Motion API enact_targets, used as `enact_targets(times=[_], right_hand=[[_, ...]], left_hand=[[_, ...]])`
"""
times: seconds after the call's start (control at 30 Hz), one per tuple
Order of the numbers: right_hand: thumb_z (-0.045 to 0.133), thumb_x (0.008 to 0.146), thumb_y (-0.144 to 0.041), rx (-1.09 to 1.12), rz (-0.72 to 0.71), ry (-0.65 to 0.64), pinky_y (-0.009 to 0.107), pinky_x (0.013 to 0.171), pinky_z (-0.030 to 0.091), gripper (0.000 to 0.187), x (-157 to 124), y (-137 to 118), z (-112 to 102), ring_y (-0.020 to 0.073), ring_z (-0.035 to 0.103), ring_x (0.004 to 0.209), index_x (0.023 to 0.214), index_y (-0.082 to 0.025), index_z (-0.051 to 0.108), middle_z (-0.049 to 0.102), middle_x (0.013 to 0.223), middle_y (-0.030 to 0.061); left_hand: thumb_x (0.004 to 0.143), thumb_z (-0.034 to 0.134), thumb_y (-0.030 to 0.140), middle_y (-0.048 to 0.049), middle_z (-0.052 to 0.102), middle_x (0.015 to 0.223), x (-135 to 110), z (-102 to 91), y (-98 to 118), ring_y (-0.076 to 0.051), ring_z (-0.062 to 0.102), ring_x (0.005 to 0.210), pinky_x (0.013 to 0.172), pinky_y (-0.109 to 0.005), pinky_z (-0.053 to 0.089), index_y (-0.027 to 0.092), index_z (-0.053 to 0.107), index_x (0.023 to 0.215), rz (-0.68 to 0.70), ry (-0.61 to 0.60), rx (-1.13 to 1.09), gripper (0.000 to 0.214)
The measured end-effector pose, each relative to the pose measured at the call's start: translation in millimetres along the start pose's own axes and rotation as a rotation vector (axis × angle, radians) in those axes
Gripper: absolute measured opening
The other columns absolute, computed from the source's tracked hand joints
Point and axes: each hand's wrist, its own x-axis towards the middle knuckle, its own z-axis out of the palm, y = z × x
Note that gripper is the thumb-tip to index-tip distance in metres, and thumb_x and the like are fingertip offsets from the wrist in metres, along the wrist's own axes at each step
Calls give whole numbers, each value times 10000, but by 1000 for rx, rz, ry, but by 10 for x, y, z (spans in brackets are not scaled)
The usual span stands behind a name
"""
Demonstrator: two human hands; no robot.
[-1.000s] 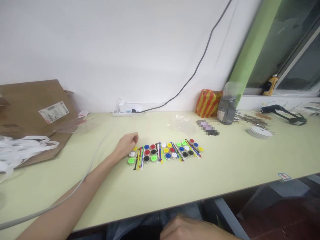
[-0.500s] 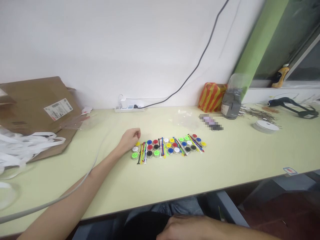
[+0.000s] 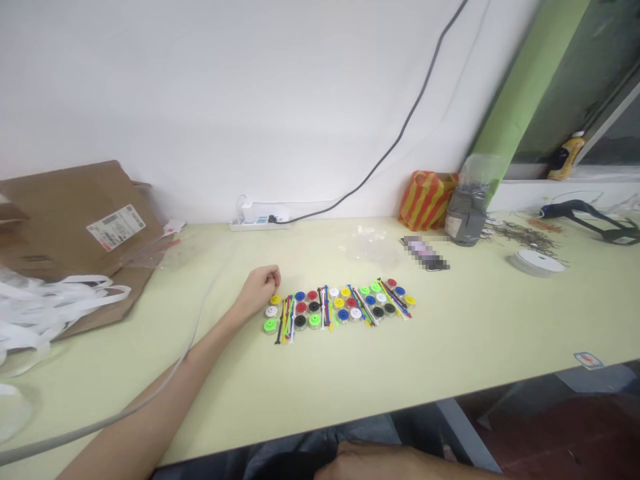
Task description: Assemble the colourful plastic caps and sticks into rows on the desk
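Observation:
My left hand [image 3: 257, 291] rests on the table beside the left end of a grid of small round pieces, its fingers curled in, with nothing seen in them. Closest to it is a piece with a yellow top [image 3: 275, 300]; a white-topped one [image 3: 271, 311] and a green-topped one [image 3: 270, 325] sit just below. Bundles of thin coloured plastic sticks with arrow-like ends [image 3: 285, 320] lie between groups of these pieces, with another bundle [image 3: 394, 298] toward the right end. Down in my lap, below the table edge, is my right hand [image 3: 357, 460]; its fingers are hidden.
A grey cable [image 3: 187, 343] crosses above my left forearm. Cardboard [image 3: 65, 220] and white strips [image 3: 65, 300] lie left. Along the back are a power strip [image 3: 257, 225], clear plastic [image 3: 370, 243], a phone [image 3: 425, 253] and a striped bag [image 3: 427, 200]. A white roll [image 3: 537, 263] sits right.
The whole scene sits slightly lower in view, as the head camera has tilted a little. Both hands and the coloured pieces stay in about the same places.

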Motion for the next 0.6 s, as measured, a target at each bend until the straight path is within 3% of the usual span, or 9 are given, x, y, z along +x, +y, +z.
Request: enact_targets(times=[0.2,0.4,0.6], right_hand=[[561,940,-305,-232,45,39,173,466,302,106,-54,-264,-121,100,368,456,1019,-252,610,372,540,-83],[526,964,-330,-267,39,26,172,452,288,118,-30,-220,-98,101,371,443,940,-251,610,351,518,-81],[549,934,-240,-307,75,-7,178,452,290,89,-62,-263,-90,104,369,439,991,-257,615,364,526,-82]], left_hand=[[631,387,129,15,538,540,17,2,-3,-158,484,547,549,-264,332,200,508,627,2,-23,22,140],[646,382,128,13,533,560,21,-5,-2,-163,482,565,565,-271,335,203,494,631,22,-54,49,136],[668,388,137,9,526,601,26,0,-15,-167,473,589,574,-279,332,200,505,658,37,-107,75,133]])
